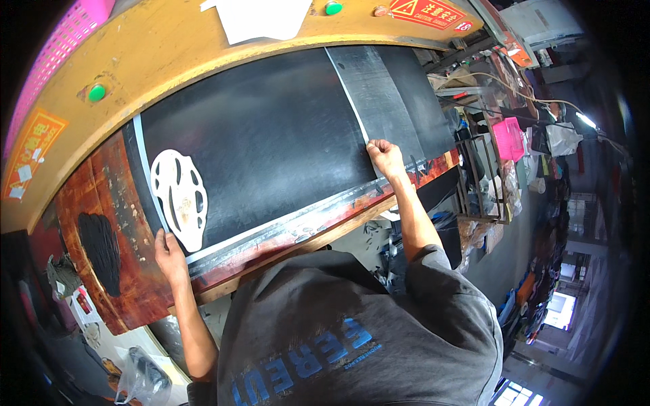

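Note:
A large black sheet [264, 135] with pale edges lies across the work surface. My right hand [386, 159] is closed in a pinch on its right edge. Down at the near left corner, my left hand [172, 258] has thumb and fingers closed on the same sheet's edge; the fingertips are partly hidden. Beside my left hand, a white sole-shaped piece with several slots [198, 203] rests on the sheet. To the right of the sheet's pale edge, a greyer black sheet [379, 91] lies under or beside it; I cannot tell which.
A yellow machine beam [159, 84] with green buttons spans the far side. On the reddish-brown board [128, 196] at left lies a stack of black sole-shaped pieces [99, 254]. A metal rack [482, 179] and a pink basket [508, 139] stand at right.

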Motion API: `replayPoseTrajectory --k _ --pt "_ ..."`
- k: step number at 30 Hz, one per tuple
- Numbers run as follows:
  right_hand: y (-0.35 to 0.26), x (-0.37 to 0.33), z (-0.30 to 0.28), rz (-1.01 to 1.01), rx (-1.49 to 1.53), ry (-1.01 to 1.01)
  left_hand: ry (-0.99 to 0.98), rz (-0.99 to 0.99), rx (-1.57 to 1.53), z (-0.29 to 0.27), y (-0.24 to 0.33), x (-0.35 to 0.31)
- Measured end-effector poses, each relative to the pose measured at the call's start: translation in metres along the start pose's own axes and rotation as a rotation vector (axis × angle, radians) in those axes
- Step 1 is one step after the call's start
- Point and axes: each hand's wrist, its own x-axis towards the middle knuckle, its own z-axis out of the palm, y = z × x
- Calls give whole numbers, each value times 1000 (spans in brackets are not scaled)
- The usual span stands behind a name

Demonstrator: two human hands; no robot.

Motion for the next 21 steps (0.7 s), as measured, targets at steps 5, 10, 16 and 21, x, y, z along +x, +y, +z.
replayPoseTrajectory --k 5,10,16,21 --pt "-25 75 0 -359 -172 130 54 4 -23 -4 -18 -4" --pt "-76 206 28 -682 -343 191 233 -261 -299 -20 -39 -42" --pt "-104 292 50 -1114 -947 132 282 -192 53 -29 -25 -126" --pt "-23 242 -14 -1064 -692 65 150 127 467 23 29 -162"
